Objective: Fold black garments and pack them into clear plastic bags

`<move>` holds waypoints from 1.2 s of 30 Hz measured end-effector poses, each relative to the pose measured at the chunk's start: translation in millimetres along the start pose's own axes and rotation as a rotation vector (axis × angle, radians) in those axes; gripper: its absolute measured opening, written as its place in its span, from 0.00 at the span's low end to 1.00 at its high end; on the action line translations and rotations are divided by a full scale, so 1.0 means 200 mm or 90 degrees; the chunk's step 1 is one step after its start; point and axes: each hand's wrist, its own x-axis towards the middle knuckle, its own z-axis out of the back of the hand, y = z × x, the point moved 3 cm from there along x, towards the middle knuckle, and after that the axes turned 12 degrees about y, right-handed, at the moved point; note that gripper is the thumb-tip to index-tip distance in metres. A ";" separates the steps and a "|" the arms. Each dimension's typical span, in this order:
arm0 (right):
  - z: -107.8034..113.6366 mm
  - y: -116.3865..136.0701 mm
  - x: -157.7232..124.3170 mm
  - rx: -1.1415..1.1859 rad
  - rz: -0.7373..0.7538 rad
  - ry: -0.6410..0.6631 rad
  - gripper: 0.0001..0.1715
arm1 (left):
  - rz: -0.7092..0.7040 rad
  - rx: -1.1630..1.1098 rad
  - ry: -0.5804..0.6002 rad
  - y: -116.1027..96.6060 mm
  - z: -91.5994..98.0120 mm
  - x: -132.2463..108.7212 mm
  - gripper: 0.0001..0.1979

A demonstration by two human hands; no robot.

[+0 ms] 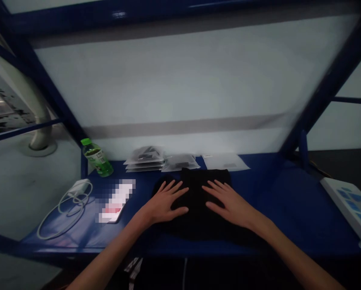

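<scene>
A: Your left hand (pixel 167 204) is palm down, its fingers fanned apart and the thumb pointing inward. What does it hold?

B: It grips nothing; you lay it flat over the left part of the black cloth (pixel 196 220).

A: And your right hand (pixel 227 204)?

B: You have it spread the same way over the right part, thumb facing your other thumb, with a strip of cloth showing between. How hard you press, I cannot tell.

A: Where does the cloth sit?

B: On the blue counter (pixel 267 195), right in front of you, close to the near edge. Its folds are too dark to make out.

A: What lies beyond it?

B: A row of clear bags: a stack (pixel 144 160) on the left, a middle bag (pixel 180 162) with something dark inside, and a flatter bag (pixel 225 162) on the right.

A: To your left?

B: A phone (pixel 116 204), its screen blurred out, then a white charger (pixel 78 187) with a looped cable (pixel 51 238). Your green-capped bottle (pixel 97 158) stands behind them.

A: Far right?

B: A white box (pixel 346 205) with blue marks.
</scene>
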 end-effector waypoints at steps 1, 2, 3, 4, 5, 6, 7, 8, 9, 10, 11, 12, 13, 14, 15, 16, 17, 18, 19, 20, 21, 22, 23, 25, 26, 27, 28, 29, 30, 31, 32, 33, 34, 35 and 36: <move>-0.02 -0.01 -0.01 -0.003 -0.004 0.028 0.37 | -0.001 -0.002 0.011 0.01 -0.02 -0.01 0.36; -0.04 -0.01 -0.02 -0.007 -0.008 0.047 0.38 | -0.003 -0.003 0.018 0.02 -0.03 -0.01 0.36; -0.05 -0.02 -0.02 -0.013 -0.013 0.057 0.38 | -0.003 -0.002 0.022 0.03 -0.04 -0.01 0.36; -0.07 -0.02 -0.03 -0.020 -0.018 0.061 0.38 | -0.001 0.000 0.023 0.03 -0.04 -0.01 0.36; -0.07 -0.03 -0.03 -0.026 -0.020 0.061 0.39 | 0.000 0.003 0.021 0.03 -0.05 -0.01 0.36; -0.08 -0.03 -0.03 -0.032 -0.022 0.058 0.38 | 0.002 0.007 0.019 0.03 -0.05 -0.01 0.36; -0.08 -0.03 -0.03 -0.036 -0.021 0.053 0.38 | 0.003 0.010 0.016 0.03 -0.05 -0.01 0.36; -0.08 -0.03 -0.03 -0.037 -0.019 0.049 0.38 | 0.003 0.012 0.013 0.02 -0.06 -0.01 0.36; -0.09 -0.03 -0.04 -0.037 -0.016 0.046 0.38 | 0.003 0.015 0.010 0.02 -0.06 -0.01 0.36; -0.09 -0.03 -0.04 -0.037 -0.012 0.043 0.38 | 0.004 0.018 0.007 0.02 -0.06 -0.01 0.36; -0.08 -0.03 -0.04 -0.037 -0.008 0.041 0.38 | 0.005 0.020 0.004 0.02 -0.06 -0.02 0.36; -0.08 -0.03 -0.04 -0.038 -0.004 0.040 0.38 | 0.005 0.022 0.001 0.01 -0.07 -0.02 0.36; -0.08 -0.03 -0.04 -0.038 -0.001 0.039 0.38 | 0.005 0.023 -0.003 0.01 -0.07 -0.03 0.36; -0.08 -0.03 -0.04 -0.038 0.003 0.039 0.38 | 0.005 0.024 -0.006 0.01 -0.07 -0.03 0.36; -0.08 -0.03 -0.05 -0.038 0.005 0.040 0.38 | 0.004 0.024 -0.008 0.01 -0.07 -0.04 0.36; -0.08 -0.03 -0.05 -0.038 0.006 0.041 0.38 | 0.005 0.024 -0.010 0.01 -0.08 -0.04 0.36; -0.08 -0.03 -0.05 -0.038 0.006 0.042 0.38 | 0.005 0.023 -0.012 0.01 -0.08 -0.04 0.36; -0.08 -0.03 -0.05 -0.039 0.005 0.044 0.38 | 0.007 0.021 -0.013 0.01 -0.08 -0.04 0.36; -0.08 -0.03 -0.05 -0.039 0.003 0.046 0.38 | 0.009 0.020 -0.013 0.01 -0.08 -0.05 0.36; -0.08 -0.03 -0.06 -0.038 0.002 0.049 0.38 | 0.011 0.019 -0.013 0.01 -0.07 -0.05 0.36; -0.07 -0.03 -0.06 -0.037 0.001 0.052 0.38 | 0.014 0.018 -0.011 0.00 -0.07 -0.05 0.36; -0.07 -0.03 -0.06 -0.034 0.002 0.054 0.38 | 0.015 0.016 -0.009 -0.01 -0.07 -0.06 0.36; -0.07 -0.03 -0.07 -0.032 0.003 0.056 0.38 | 0.017 0.014 -0.007 -0.01 -0.07 -0.06 0.36; -0.08 -0.03 -0.07 -0.029 0.005 0.063 0.38 | 0.021 0.011 -0.004 -0.03 -0.08 -0.07 0.36; -0.08 -0.03 -0.08 -0.029 0.005 0.065 0.38 | 0.024 0.009 -0.002 -0.04 -0.08 -0.08 0.36; -0.08 -0.03 -0.08 -0.030 0.003 0.068 0.38 | 0.028 0.009 0.000 -0.04 -0.08 -0.09 0.36; -0.08 -0.02 -0.09 -0.030 0.002 0.069 0.38 | 0.031 0.009 0.002 -0.05 -0.08 -0.09 0.36; -0.08 -0.02 -0.09 -0.029 0.000 0.069 0.38 | 0.033 0.009 0.005 -0.05 -0.09 -0.09 0.36; -0.08 -0.02 -0.09 -0.028 -0.001 0.068 0.38 | 0.033 0.008 0.006 -0.05 -0.09 -0.09 0.36; -0.08 -0.02 -0.09 -0.026 0.000 0.066 0.38 | 0.032 0.007 0.007 -0.05 -0.09 -0.09 0.36; -0.08 -0.02 -0.09 -0.022 0.002 0.062 0.38 | 0.030 0.006 0.007 -0.05 -0.09 -0.09 0.36; -0.08 -0.02 -0.09 -0.019 0.005 0.058 0.38 | 0.031 0.005 0.005 -0.05 -0.09 -0.09 0.36; -0.08 -0.02 -0.09 -0.017 0.007 0.054 0.38 | 0.032 0.005 0.002 -0.04 -0.08 -0.09 0.36; -0.08 -0.02 -0.09 -0.015 0.008 0.050 0.38 | 0.035 0.003 -0.005 -0.04 -0.07 -0.08 0.36; -0.08 -0.02 -0.09 -0.015 0.008 0.049 0.38 | 0.039 0.001 -0.019 -0.04 -0.05 -0.07 0.35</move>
